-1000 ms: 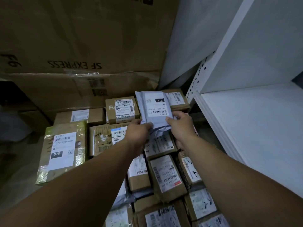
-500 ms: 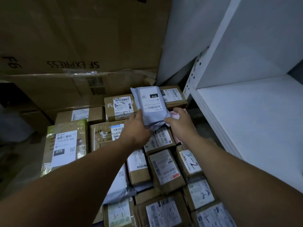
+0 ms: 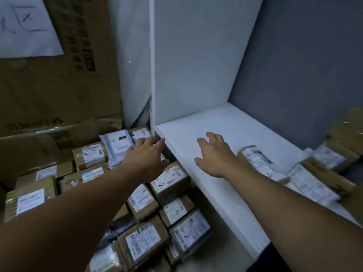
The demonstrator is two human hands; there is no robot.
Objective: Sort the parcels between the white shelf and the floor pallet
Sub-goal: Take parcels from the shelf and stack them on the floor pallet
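The soft grey plastic mailer lies crumpled on the stacked brown cardboard boxes, my left hand open over its edge, while my right hand hovers open, fingers spread, above the smooth white shelf, near blurred taped parcels lying on it.

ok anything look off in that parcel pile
The grey mailer lies slumped and crumpled across the brown boxes at the back, and the big carton behind it looks crushed along its taped edge.
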